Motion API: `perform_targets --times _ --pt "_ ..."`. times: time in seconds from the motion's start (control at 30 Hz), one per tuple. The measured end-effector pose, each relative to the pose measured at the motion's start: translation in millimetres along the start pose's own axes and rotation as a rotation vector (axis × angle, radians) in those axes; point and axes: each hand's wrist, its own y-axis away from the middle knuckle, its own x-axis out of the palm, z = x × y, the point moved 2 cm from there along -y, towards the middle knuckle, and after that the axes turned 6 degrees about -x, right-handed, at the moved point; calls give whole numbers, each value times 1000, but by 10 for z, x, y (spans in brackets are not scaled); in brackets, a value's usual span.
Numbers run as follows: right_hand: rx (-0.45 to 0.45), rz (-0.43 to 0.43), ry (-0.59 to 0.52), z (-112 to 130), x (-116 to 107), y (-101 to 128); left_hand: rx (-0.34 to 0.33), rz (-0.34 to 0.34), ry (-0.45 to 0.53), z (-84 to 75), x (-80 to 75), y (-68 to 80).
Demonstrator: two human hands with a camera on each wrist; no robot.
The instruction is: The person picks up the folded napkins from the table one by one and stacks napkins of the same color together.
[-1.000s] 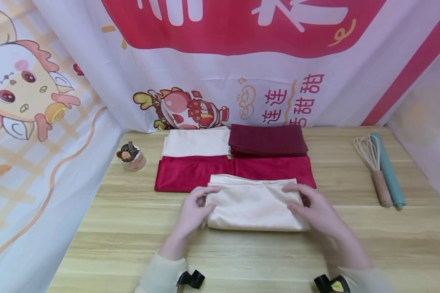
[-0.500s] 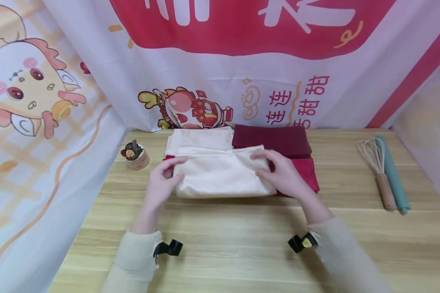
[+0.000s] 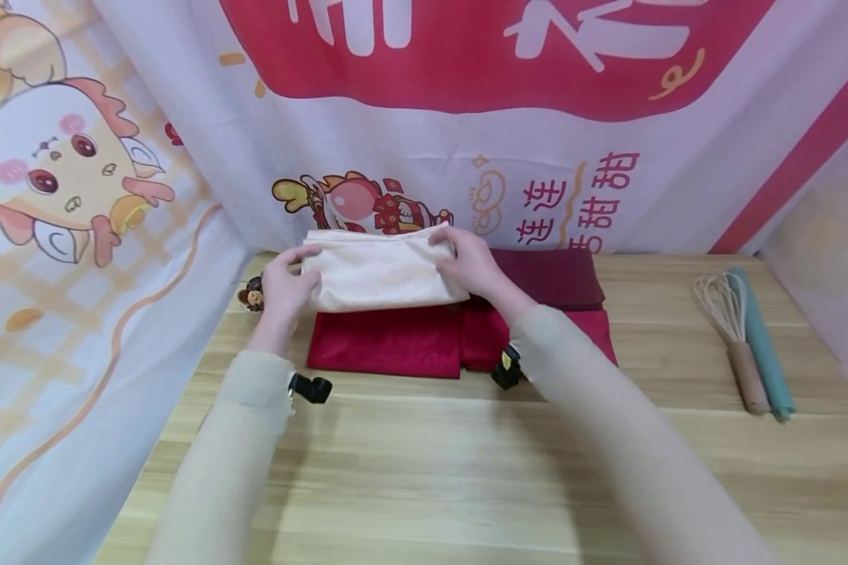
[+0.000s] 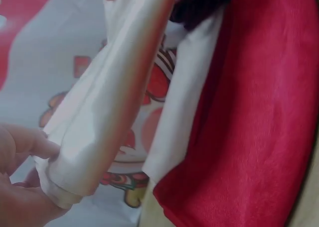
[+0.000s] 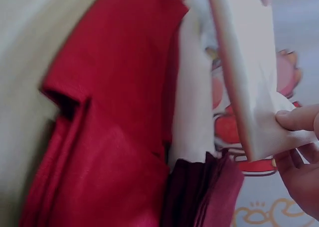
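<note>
Both arms reached forward; left hand [image 3: 283,289] and right hand [image 3: 469,263] pinched the folded cream cloth [image 3: 381,271] at its ends, raised above the red cloths [image 3: 396,341].

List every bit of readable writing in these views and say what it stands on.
"连连" in red characters: white and pink printed backdrop cloth.
"甜甜" in red characters: same cloth, to the right.
Large white characters on the cloth's red panel: cut off, unreadable.
Folded cream cloth, other folded cloths, wire whisk: no writing.

The cream cloth [image 3: 381,275] looks soft and matt, the red cloths [image 3: 385,341] faintly velvety; the tabletop [image 3: 466,471] is smooth pale wood grain.
</note>
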Motion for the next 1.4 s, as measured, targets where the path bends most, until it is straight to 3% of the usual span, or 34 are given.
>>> perform_targets --times 0.2,0.4,0.57,0.8,0.9,1.07,1.23,1.4 --pt "-11 30 52 -172 135 -217 92 -44 -150 61 144 -306" --pt "-3 39 83 -307 269 -281 222 -15 -359 165 247 -488" --pt "16 89 108 -328 385 -275 268 -32 -400 198 295 -529" --pt "-53 183 404 -301 417 -267 272 -35 -433 223 322 -556" --pt "-95 151 424 -279 350 -259 312 -44 -437 208 330 -578" --pt "-139 87 319 -187 155 -161 343 -22 -377 59 333 -500" --pt "-140 69 238 -110 28 32 315 99 -211 -56 328 -259" --pt "-140 47 124 -48 32 321 283 202 -133 9 261 20"
